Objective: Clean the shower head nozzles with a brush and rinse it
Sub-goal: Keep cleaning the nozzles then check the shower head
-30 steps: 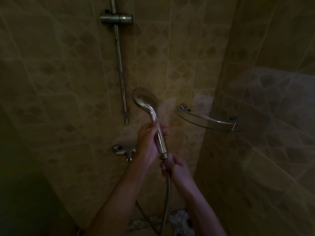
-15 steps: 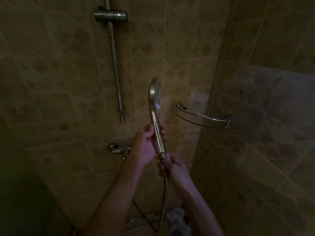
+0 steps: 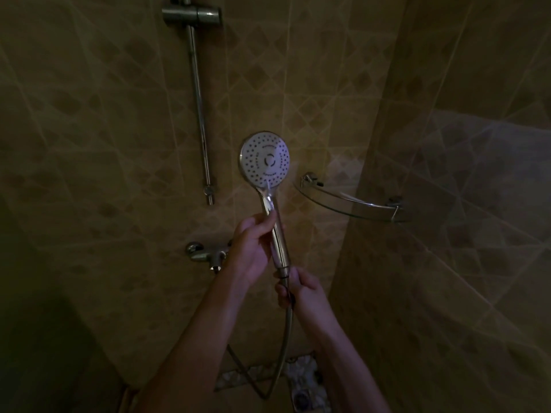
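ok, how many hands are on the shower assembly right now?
2. The left hand grips the shower head by its handle; the right hand holds the hose just below the handle joint.

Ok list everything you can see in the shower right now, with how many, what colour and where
shower head: one, chrome with a pale nozzle face turned toward the camera, held up at centre
hose: one, metallic, hanging from the handle down to the floor
slide rail: one, chrome, upright on the back wall, with a holder bracket at its top
tap mixer: one, chrome, on the wall at lower left of the hands
corner shelf: one, glass with metal fittings, in the right corner
wall tiles: many, tan with diamond pattern
brush: none in view
left hand: grips the handle
right hand: grips the hose just below the handle
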Action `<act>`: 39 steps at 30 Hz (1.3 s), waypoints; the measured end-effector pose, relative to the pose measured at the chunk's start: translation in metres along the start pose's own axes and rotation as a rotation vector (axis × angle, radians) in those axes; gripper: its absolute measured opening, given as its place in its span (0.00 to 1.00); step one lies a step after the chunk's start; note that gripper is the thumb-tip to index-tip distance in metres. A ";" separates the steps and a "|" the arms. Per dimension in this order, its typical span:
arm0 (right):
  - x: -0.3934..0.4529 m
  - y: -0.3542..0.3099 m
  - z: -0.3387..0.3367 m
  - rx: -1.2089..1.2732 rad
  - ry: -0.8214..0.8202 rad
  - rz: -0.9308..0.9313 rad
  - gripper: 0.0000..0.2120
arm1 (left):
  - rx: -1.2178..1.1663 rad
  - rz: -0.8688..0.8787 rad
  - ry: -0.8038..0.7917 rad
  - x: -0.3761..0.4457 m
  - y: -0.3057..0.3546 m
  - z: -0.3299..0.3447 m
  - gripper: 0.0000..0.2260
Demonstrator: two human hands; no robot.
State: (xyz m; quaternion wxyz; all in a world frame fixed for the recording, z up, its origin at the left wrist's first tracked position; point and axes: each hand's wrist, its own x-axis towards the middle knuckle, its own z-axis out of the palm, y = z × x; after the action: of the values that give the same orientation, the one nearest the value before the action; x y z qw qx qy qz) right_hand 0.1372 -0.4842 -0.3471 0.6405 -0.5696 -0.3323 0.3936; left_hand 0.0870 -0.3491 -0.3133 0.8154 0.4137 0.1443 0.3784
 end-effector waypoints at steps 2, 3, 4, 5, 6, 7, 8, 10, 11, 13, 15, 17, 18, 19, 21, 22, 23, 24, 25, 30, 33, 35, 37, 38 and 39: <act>0.001 0.001 -0.004 0.000 0.001 -0.007 0.14 | -0.022 -0.013 -0.073 0.000 -0.003 -0.001 0.12; 0.001 0.001 -0.006 0.007 0.002 -0.013 0.13 | -0.050 -0.027 -0.105 0.000 -0.004 -0.001 0.12; 0.001 0.000 -0.009 0.019 -0.002 -0.019 0.13 | -0.084 -0.041 -0.130 0.000 -0.005 -0.001 0.13; 0.002 0.000 -0.011 0.029 -0.011 -0.025 0.13 | -0.116 -0.049 -0.139 0.000 -0.006 0.000 0.13; 0.002 0.000 -0.012 0.032 -0.022 -0.031 0.13 | -0.138 -0.051 -0.127 0.001 -0.007 0.002 0.14; 0.003 0.001 -0.014 0.032 -0.031 -0.034 0.13 | -0.142 -0.051 -0.098 0.002 -0.009 0.003 0.14; 0.003 0.001 -0.015 0.034 -0.034 -0.034 0.14 | -0.137 -0.058 -0.068 0.002 -0.011 0.005 0.15; 0.005 0.003 -0.019 0.034 -0.039 -0.032 0.13 | -0.120 -0.071 -0.033 0.001 -0.015 0.012 0.23; 0.006 0.004 -0.021 0.031 -0.039 -0.033 0.13 | -0.110 -0.064 -0.024 0.001 -0.015 0.015 0.24; 0.008 0.004 -0.026 0.028 -0.051 -0.031 0.14 | -0.068 -0.008 0.011 0.001 -0.017 0.019 0.22; 0.009 0.006 -0.031 0.026 -0.076 -0.023 0.14 | -0.013 0.057 0.054 0.001 -0.019 0.020 0.13; 0.009 0.007 -0.037 0.026 -0.085 -0.028 0.14 | 0.005 0.078 0.052 0.000 -0.018 0.022 0.06; 0.010 0.008 -0.039 0.026 -0.087 -0.032 0.14 | -0.008 0.070 0.037 -0.001 -0.017 0.022 0.06; 0.010 0.008 -0.040 0.030 -0.090 -0.035 0.14 | -0.027 0.052 0.018 -0.003 -0.017 0.024 0.10; 0.011 0.007 -0.041 0.052 -0.101 -0.034 0.13 | -0.069 0.025 -0.015 -0.005 -0.017 0.028 0.14; 0.011 0.007 -0.042 0.061 -0.109 -0.026 0.14 | -0.088 0.021 -0.017 -0.006 -0.019 0.030 0.14; 0.010 0.007 -0.042 0.064 -0.118 -0.016 0.14 | -0.098 0.020 -0.007 -0.007 -0.021 0.031 0.14; 0.009 0.007 -0.043 0.063 -0.127 -0.007 0.13 | -0.105 0.021 0.008 -0.008 -0.023 0.033 0.13; 0.008 0.007 -0.044 0.057 -0.135 -0.001 0.13 | -0.107 0.026 0.026 -0.007 -0.025 0.035 0.12; 0.005 0.004 -0.044 0.042 -0.133 0.014 0.14 | 0.019 0.069 0.111 -0.007 -0.028 0.047 0.20; 0.003 0.002 -0.047 0.037 -0.134 0.017 0.14 | 0.111 0.131 0.146 -0.006 -0.032 0.047 0.17; 0.002 0.002 -0.050 0.042 -0.153 0.031 0.14 | 0.094 0.145 0.142 -0.007 -0.031 0.047 0.13; 0.002 0.003 -0.053 0.044 -0.154 0.034 0.14 | 0.109 0.124 0.106 -0.009 -0.028 0.048 0.12; 0.003 0.003 -0.055 0.043 -0.147 0.029 0.13 | 0.125 0.104 0.085 -0.010 -0.027 0.049 0.14; 0.003 0.005 -0.058 0.039 -0.135 0.023 0.13 | 0.126 0.088 0.065 -0.011 -0.026 0.049 0.15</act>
State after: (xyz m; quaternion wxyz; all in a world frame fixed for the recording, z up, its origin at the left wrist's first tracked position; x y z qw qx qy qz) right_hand 0.1886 -0.5089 -0.3592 0.6232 -0.5326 -0.3606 0.4449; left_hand 0.1193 -0.3947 -0.3048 0.7653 0.4575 0.1761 0.4172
